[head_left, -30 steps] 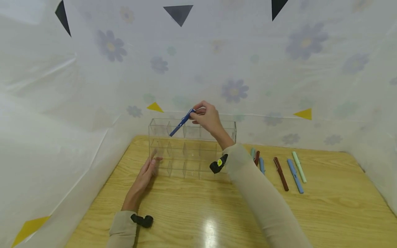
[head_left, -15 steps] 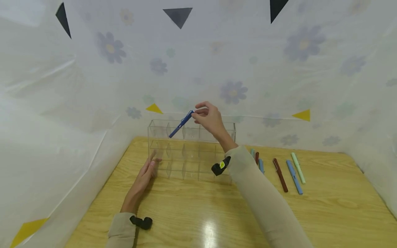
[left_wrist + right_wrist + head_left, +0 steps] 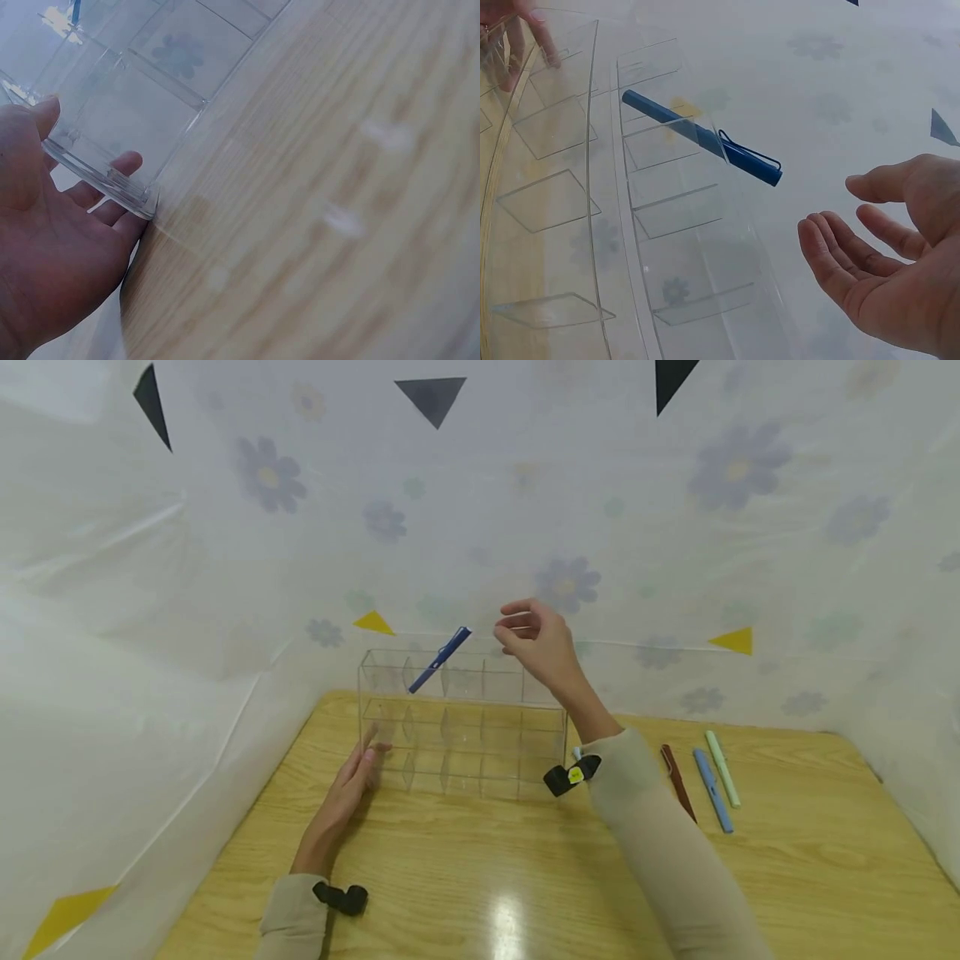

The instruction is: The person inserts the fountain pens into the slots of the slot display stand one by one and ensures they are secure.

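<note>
A dark blue pen (image 3: 441, 658) with a wire clip leans at a slant in the top row of a clear acrylic organizer (image 3: 502, 739), its clip end sticking up above the rim. My right hand (image 3: 546, 647) is to the right of the pen, apart from it, fingers loosely bent around nothing; a gap between the fingertips and the pen (image 3: 697, 135) shows in the right wrist view. At the organizer's left end, my left hand (image 3: 341, 797) grips the side wall. In the left wrist view the thumb (image 3: 46, 114) lies on one side of that wall and fingers reach round the other.
Right of the organizer, a brown pen (image 3: 678, 783), a light blue pen (image 3: 713, 790) and a pale green pen (image 3: 723, 768) lie on the wooden table (image 3: 450, 877). My right sleeve (image 3: 660, 827) hides others beside it. White flowered sheeting (image 3: 480, 510) encloses the table.
My right hand has let go of the blue pen and moved right, away from it. The pen stays leaning in the organizer. My left hand keeps its place.
</note>
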{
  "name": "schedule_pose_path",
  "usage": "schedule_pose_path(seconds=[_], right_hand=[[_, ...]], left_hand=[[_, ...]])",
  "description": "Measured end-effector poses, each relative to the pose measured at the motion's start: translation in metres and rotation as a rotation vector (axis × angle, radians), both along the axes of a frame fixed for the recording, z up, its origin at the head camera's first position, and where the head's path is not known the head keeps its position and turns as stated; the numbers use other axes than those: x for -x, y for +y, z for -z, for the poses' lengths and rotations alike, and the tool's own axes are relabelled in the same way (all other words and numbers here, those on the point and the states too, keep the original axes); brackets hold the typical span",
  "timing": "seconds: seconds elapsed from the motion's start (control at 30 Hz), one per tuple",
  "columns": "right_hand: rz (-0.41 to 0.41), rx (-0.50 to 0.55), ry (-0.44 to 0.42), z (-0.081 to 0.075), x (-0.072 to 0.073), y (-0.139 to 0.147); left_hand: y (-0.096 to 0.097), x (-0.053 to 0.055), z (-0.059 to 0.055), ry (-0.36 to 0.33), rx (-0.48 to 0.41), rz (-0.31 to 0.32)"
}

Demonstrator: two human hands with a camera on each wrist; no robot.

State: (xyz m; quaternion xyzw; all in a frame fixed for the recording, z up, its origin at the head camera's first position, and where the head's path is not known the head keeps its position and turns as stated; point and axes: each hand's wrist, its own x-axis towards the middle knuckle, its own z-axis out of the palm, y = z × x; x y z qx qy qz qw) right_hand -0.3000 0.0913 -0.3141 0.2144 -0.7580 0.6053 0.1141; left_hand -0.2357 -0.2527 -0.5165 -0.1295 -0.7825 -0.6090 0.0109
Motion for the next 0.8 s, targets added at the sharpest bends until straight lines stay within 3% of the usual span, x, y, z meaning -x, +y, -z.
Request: schedule_pose_path(seconds=[0.23,0.8], right_hand=[[0.008,-0.015,0.051,0.000,-0.020,0.017],[0.097,0.007,0.107,0.037,-0.064,0.057]], left_hand=[[-0.001,0.001,-0.001,0.000,-0.014,-0.002],[-0.003,0.001,-0.001,0.011,-0.011,0.009]])
